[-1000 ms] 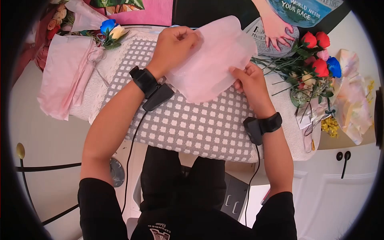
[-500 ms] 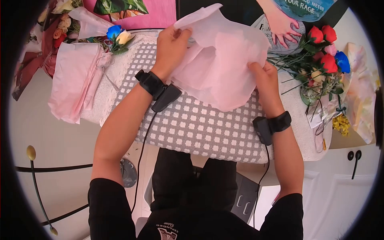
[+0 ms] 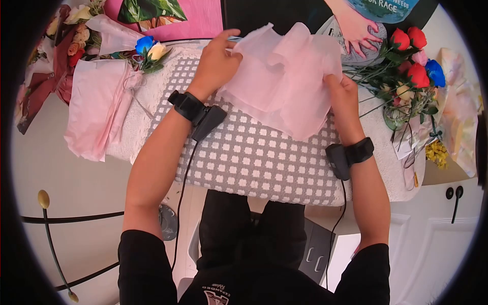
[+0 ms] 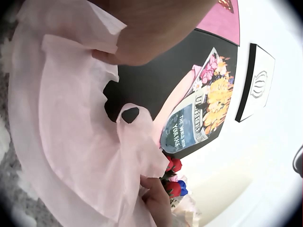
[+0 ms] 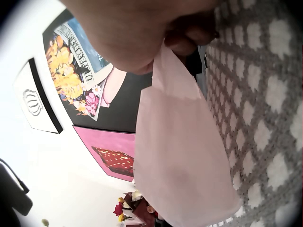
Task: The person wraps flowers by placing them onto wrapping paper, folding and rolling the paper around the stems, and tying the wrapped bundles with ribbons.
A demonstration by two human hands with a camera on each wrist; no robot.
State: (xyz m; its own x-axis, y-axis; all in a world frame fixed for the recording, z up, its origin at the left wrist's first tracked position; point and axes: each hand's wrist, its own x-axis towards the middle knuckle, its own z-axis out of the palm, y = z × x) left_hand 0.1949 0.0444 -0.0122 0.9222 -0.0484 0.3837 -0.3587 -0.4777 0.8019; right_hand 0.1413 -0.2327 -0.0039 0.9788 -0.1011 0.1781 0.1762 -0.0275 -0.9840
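Observation:
Thin pink wrapping paper (image 3: 284, 76), loosely ruffled and layered, stands raised over the checked cloth (image 3: 254, 157) between both hands. My left hand (image 3: 217, 63) holds its left edge near the thumb, with the index finger sticking out past the paper. At the right edge my right hand (image 3: 344, 99) pinches the paper between thumb and curled fingers. The left wrist view shows the sheet (image 4: 75, 118) curving in layers, with a small loop near its middle. A smooth panel of the paper (image 5: 180, 151) hangs below my right fingers in the right wrist view.
Folded pink paper (image 3: 96, 107) lies at the left, beside a blue and a cream rose (image 3: 151, 49). Red and blue roses with long stems (image 3: 418, 76) lie at the right near patterned wrapping (image 3: 457, 117). Painted canvases (image 3: 198, 20) stand behind the table.
The paper's upper left part, lifted high half a second ago, has come down and bunched into folds in the middle. My left index finger has straightened; the right hand keeps its grip.

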